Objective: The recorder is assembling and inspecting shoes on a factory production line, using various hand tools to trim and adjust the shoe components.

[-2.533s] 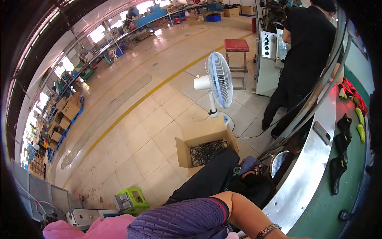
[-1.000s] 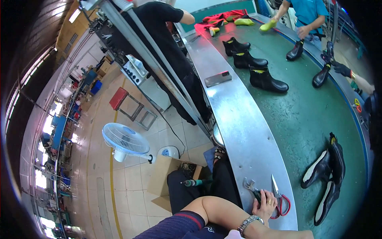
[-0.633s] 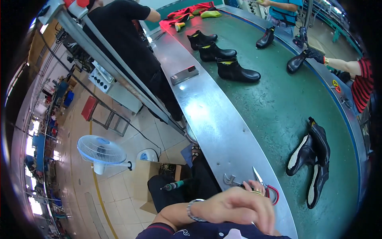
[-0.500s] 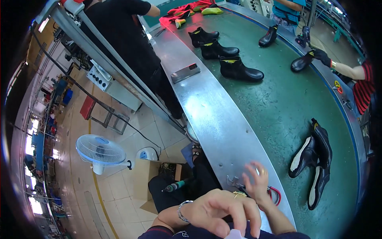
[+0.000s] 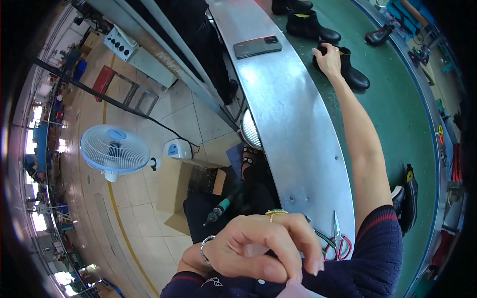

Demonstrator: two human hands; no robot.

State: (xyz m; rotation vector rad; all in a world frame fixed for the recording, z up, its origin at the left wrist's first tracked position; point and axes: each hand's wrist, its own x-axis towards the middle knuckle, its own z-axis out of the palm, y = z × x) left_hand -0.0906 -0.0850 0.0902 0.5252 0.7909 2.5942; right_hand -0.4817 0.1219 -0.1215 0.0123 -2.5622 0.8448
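My right arm stretches forward over the green work surface [image 5: 387,124]. My right hand [image 5: 330,60] is closed on the top of a black ankle boot [image 5: 356,75], its fingers at the opening. Another black ankle boot [image 5: 309,26] with a yellow lining stands just beyond it. My left hand [image 5: 266,243], wearing a ring and a bracelet, is raised close at the bottom middle. Its thumb and fingers are bent together in a pinch, above a pale pink shape [image 5: 295,289] at the lower edge. I cannot make out what it holds, if anything.
On the metal ledge [image 5: 298,114] lie a phone [image 5: 257,47], scissors [image 5: 338,236] and a green-handled tool [image 5: 324,238]. More boots [image 5: 410,201] rest at the right. A green-handled tool [image 5: 217,212] is by my lap, near a cardboard box [image 5: 174,193] and a fan [image 5: 115,149].
My right hand has gone from above the ledge's near end out to the nearest standing boot and gripped it. My left hand stays raised and bent. The view has shifted forward and down.
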